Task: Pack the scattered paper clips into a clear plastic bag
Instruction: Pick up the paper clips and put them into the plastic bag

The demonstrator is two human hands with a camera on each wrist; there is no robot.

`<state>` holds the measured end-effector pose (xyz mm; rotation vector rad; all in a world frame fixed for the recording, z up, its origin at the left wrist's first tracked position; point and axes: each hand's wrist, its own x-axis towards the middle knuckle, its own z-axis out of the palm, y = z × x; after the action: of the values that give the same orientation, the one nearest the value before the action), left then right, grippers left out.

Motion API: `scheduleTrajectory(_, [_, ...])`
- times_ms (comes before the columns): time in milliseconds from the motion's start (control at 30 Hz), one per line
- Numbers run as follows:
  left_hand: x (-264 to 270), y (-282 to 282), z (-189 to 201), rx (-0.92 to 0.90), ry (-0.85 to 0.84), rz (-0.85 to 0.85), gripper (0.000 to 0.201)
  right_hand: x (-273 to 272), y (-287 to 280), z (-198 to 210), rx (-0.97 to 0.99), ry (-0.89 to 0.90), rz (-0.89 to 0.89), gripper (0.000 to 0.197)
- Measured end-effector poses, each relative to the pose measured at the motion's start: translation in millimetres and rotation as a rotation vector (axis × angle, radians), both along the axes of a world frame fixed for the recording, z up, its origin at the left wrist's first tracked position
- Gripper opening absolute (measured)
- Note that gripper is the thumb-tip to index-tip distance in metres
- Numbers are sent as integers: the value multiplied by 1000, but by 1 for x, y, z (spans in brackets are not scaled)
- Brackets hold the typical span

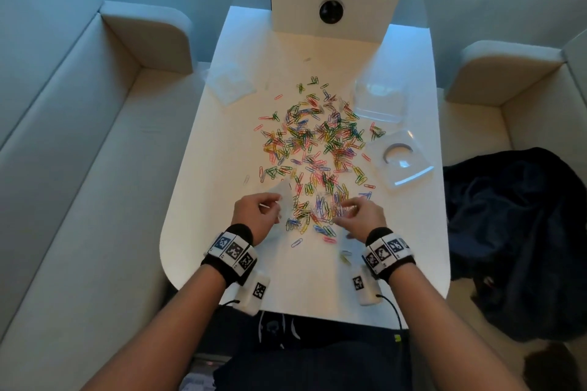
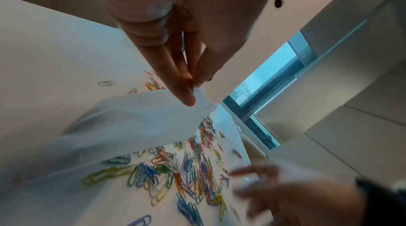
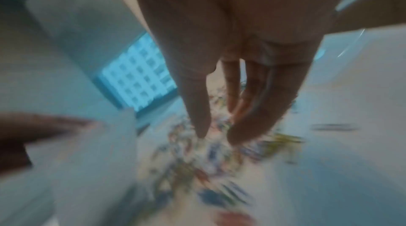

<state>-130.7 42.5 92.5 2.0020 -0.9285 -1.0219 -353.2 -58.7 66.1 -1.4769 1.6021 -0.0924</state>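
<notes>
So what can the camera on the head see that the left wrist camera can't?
Only the head view shows the whole table, the two clear trays, the dark jacket and both wristbands. Only the left wrist view shows close up how the left hand's fingers pinch the clear plastic bag by its edge. Both show the colourful paper clips and the right hand reaching among them.

Left hand [image 1: 256,214] fingers [image 2: 175,76] pinched; right hand [image 1: 362,216] fingers extended downward.

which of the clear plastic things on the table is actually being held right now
The clear plastic bag, pinched at its edge by the left hand. The clear tray and lid lie untouched on the right.
</notes>
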Motion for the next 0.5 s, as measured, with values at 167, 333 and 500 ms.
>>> scheduleTrajectory(167, [18, 1, -2, -1, 27, 68, 22, -23, 40, -37, 204, 326, 131, 130])
scheduleTrajectory(333, [21, 4, -4, 2, 51, 80, 21, 12, 47, -53, 4, 205, 59, 118])
scheduleTrajectory(500, [20, 9, -6, 19, 59, 64, 22, 48, 32, -61, -180, 241, 247, 78])
